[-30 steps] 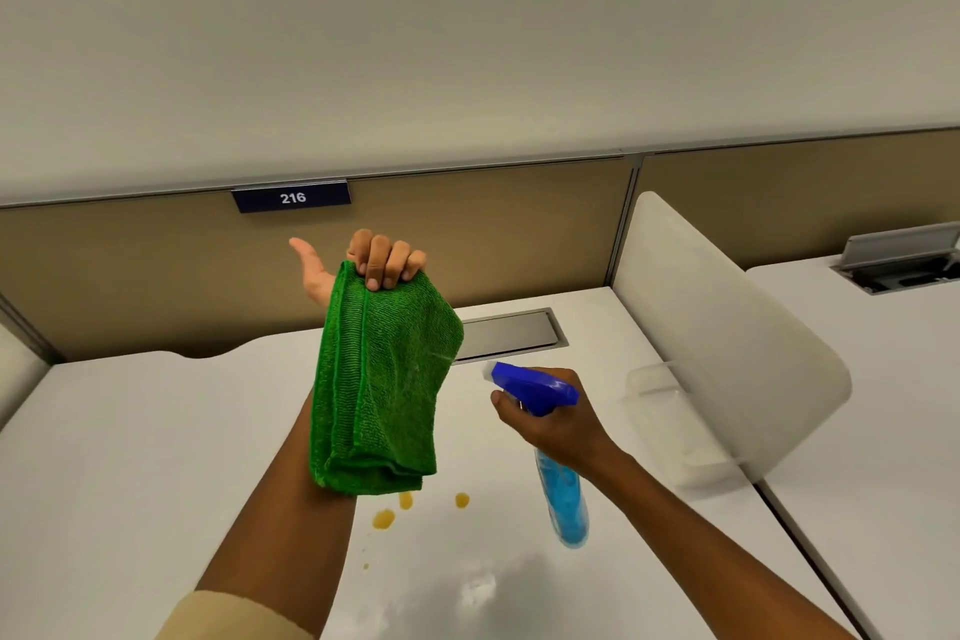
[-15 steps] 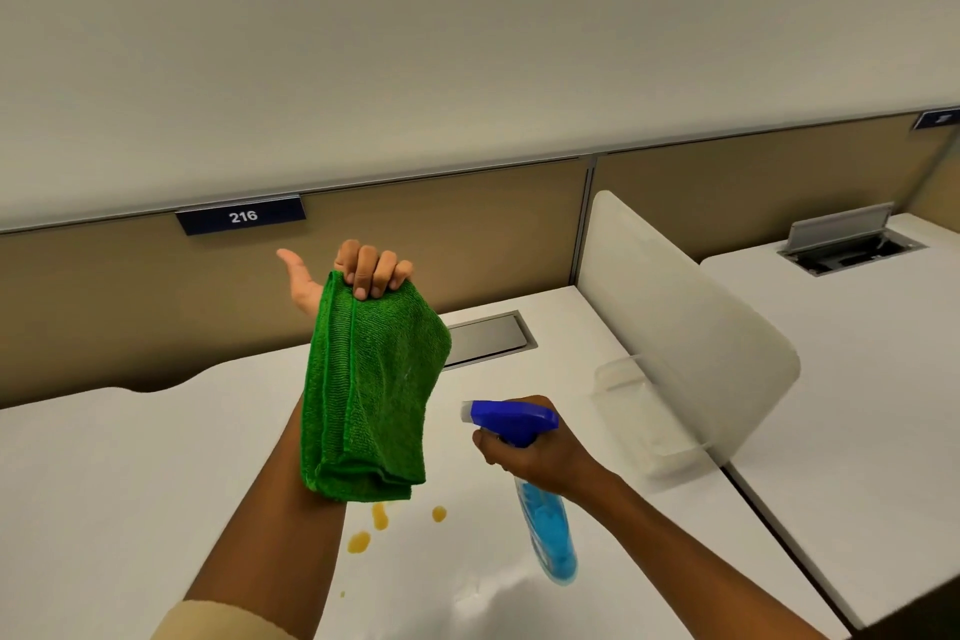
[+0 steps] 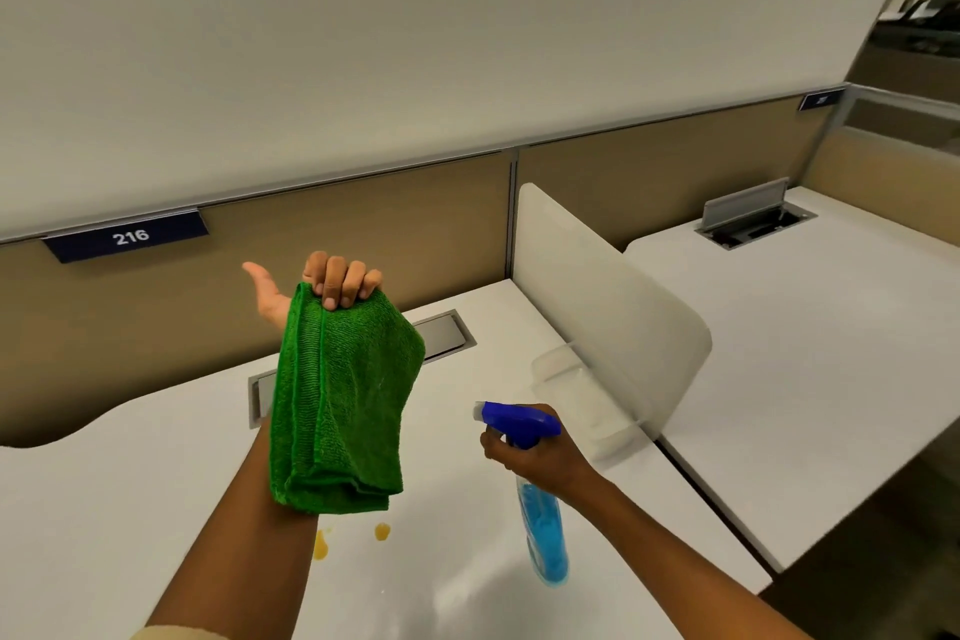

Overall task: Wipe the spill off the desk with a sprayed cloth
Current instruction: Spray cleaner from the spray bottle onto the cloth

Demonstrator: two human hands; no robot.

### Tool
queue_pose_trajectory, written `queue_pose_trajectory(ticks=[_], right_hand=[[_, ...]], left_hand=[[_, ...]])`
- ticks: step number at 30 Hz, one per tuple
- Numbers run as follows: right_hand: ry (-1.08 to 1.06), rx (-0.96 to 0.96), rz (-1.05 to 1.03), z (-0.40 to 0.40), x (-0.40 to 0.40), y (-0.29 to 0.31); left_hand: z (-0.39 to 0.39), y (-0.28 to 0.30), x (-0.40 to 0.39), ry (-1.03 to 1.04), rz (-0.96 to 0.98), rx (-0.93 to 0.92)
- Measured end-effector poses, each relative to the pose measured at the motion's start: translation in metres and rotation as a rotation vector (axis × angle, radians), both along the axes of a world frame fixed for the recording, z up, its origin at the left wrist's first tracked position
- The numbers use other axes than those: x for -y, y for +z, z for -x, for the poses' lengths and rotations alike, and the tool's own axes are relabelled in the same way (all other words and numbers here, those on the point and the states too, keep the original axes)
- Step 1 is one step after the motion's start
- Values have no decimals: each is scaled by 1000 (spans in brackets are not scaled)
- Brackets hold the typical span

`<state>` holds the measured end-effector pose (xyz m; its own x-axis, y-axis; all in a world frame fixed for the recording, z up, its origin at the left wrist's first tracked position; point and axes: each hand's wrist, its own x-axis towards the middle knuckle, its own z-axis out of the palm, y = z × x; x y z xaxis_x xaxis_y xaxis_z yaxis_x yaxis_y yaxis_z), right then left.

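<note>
My left hand (image 3: pixel 322 283) is raised above the white desk (image 3: pixel 104 509) and grips the top edge of a folded green cloth (image 3: pixel 340 400), which hangs down over my forearm. To its right, my right hand (image 3: pixel 540 457) holds a spray bottle (image 3: pixel 543 543) of blue liquid by the neck, a finger at the trigger. The bottle's blue nozzle (image 3: pixel 511 418) points left at the cloth. Small orange spill drops (image 3: pixel 382 531) lie on the desk just below the cloth; the hanging cloth and my arm hide part of the spill.
A white translucent divider (image 3: pixel 613 291) stands at the desk's right edge, with a second desk (image 3: pixel 810 338) beyond it. A grey cable hatch (image 3: pixel 444 335) sits in the desk behind the cloth. A tan partition with a "216" plate (image 3: pixel 127 238) backs the desk.
The view has swung to the right, so both hands and the desk sit further left in frame. The cloth and bottle keep the same pose relative to each other.
</note>
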<state>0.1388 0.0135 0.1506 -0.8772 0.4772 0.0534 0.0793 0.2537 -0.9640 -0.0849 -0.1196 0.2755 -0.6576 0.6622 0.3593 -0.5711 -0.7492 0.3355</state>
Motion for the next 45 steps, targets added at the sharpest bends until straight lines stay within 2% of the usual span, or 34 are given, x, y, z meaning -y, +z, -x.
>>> queue_pose_trajectory(ticks=[4, 8, 17, 22, 28, 34, 40, 45], right_hand=[[-69, 66, -34, -17, -23, -16], [-163, 106, 22, -34, -47, -33], [-338, 132, 89, -49, -75, -54], [-359, 75, 142, -49, -84, -59], [-318, -58, 106, -55, -91, -66], [-298, -91, 185, -69, -93, -68], [-264, -44, 26, -85, -95, -56], [-268, -115, -144, -84, -94, -23]], left_hand=[[-5, -5, -19, -30, 24, -1], [-10, -11, -37, -77, 11, -1], [-16, -20, -57, -30, 104, 52], [-13, -24, -62, -32, 120, 27], [-17, -29, -68, 28, 185, 92], [-24, -34, -76, 37, 199, 149], [-31, -31, -82, 15, 179, 160], [-41, -28, -81, 2, 168, 179]])
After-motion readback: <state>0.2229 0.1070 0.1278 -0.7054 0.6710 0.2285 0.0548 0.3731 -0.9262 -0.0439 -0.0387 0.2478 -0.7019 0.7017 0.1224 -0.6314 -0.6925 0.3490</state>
